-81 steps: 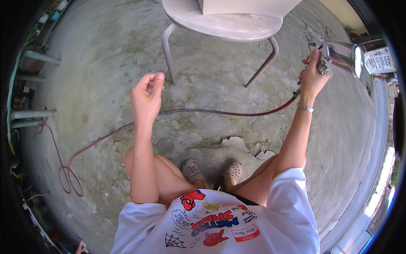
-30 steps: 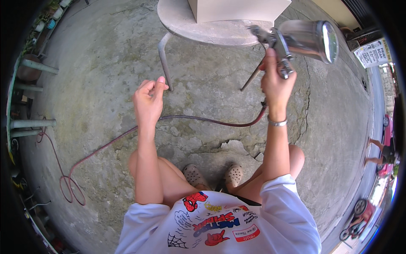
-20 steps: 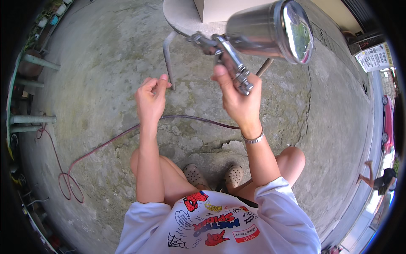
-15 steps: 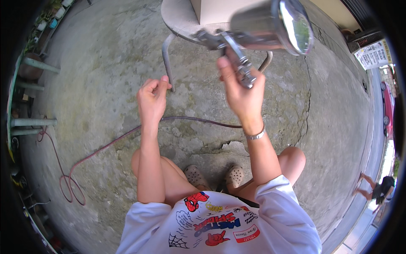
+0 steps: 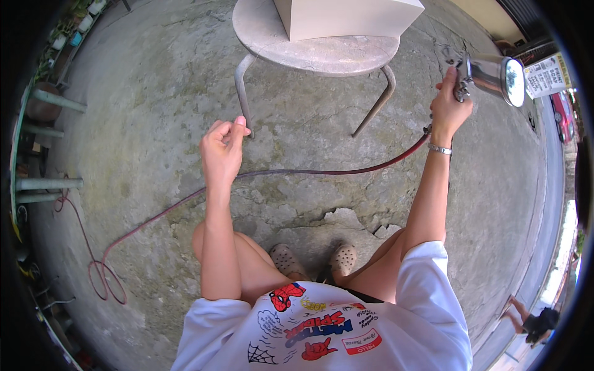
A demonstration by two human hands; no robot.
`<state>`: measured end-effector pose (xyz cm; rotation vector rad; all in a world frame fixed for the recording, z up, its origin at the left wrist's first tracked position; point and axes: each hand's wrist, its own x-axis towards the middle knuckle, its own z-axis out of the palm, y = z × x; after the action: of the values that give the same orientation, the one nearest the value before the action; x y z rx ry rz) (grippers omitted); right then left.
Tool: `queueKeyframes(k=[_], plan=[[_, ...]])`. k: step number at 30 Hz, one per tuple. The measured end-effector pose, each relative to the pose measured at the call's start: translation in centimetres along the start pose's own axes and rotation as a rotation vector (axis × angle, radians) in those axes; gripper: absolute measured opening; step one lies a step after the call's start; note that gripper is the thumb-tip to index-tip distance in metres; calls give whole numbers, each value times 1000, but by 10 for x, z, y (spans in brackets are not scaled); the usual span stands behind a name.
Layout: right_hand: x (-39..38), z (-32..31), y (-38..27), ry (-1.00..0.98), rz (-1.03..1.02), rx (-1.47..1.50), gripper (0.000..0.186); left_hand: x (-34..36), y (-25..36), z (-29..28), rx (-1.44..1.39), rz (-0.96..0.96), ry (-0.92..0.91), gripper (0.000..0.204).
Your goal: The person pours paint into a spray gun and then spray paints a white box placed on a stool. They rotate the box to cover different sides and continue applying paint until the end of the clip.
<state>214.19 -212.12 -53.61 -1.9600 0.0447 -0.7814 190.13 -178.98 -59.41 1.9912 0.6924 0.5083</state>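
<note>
Out to the right, my right hand (image 5: 450, 111) is wrapped round the handle of a metal spray gun (image 5: 462, 77). The gun's shiny silver cup (image 5: 489, 69) points away to the right. A dark red hose (image 5: 377, 167) runs from below the handle across the floor to the left. Closer to the middle, my left hand (image 5: 221, 151) is raised with its fingers curled and thumb against them; nothing shows in it. Ahead stands a worn round stool (image 5: 315, 57) with bent metal legs, bearing a pale box-shaped thing (image 5: 352, 18) whose top runs out of view.
My feet in beige clogs (image 5: 344, 256) rest on cracked concrete (image 5: 154, 154). Pale green metal legs (image 5: 49, 183) and potted plants line the left side, with hose loops (image 5: 106, 281) near them. Far right are a sign (image 5: 547, 75), a red car (image 5: 562, 116) and a walking person (image 5: 538, 324).
My right hand has swung the spray gun to the right, away from in front of the stool and pale box. The left hand stays nearly still. The distant person has moved down the picture.
</note>
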Motion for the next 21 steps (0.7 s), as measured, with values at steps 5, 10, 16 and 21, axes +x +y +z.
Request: queueKeyframes(k=[5,10,16,21], plan=[[-13,-12,-14,-74,59,155,42,-1,9,2,-20,26,16,39],[-73,8,-44,-323,53,285,34,0,7,8,-73,56,37,36],[-130,23,-98,-499,-39,353,34,2,6,7,-74,18,7,39],[-155,17,-132,-628,-142,460,31,3,7,8,-27,23,19,38]])
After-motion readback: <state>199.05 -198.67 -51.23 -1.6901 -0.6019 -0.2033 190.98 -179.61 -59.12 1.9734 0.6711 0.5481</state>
